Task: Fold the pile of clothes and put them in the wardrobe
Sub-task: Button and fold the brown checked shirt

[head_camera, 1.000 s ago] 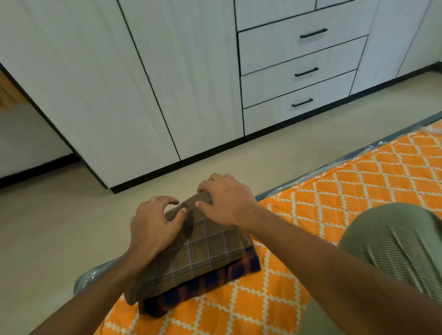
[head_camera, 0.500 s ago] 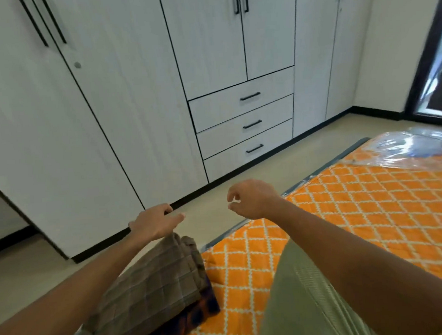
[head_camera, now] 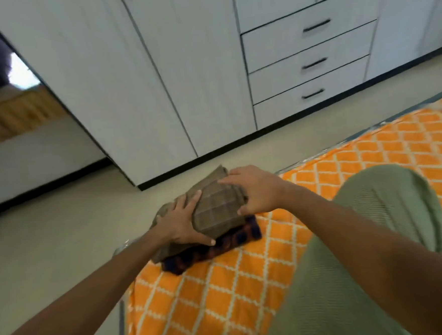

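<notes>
A folded brown plaid garment (head_camera: 217,212) lies on top of a folded dark blue and orange checked garment (head_camera: 235,241), at the near corner of an orange patterned mattress (head_camera: 219,303). My left hand (head_camera: 180,223) rests flat on the left half of the brown garment, with fingers spread and the thumb along its front edge. On the garment's right end, my right hand (head_camera: 257,191) arches over, fingers on top and thumb against the side, gripping it. The white wardrobe (head_camera: 182,73) stands across the floor, its doors closed.
Three drawers (head_camera: 312,64) with black handles sit in the wardrobe at the right. My knee in green trousers (head_camera: 376,235) rests on the mattress at the right. Beige floor (head_camera: 50,244) lies between the mattress and the wardrobe. At the far left is a wooden surface (head_camera: 12,114).
Half a second ago both hands hung above the stack, off the cloth, and the view pointed higher at the wardrobe. Now both hands are back on the brown garment and the view has dropped.
</notes>
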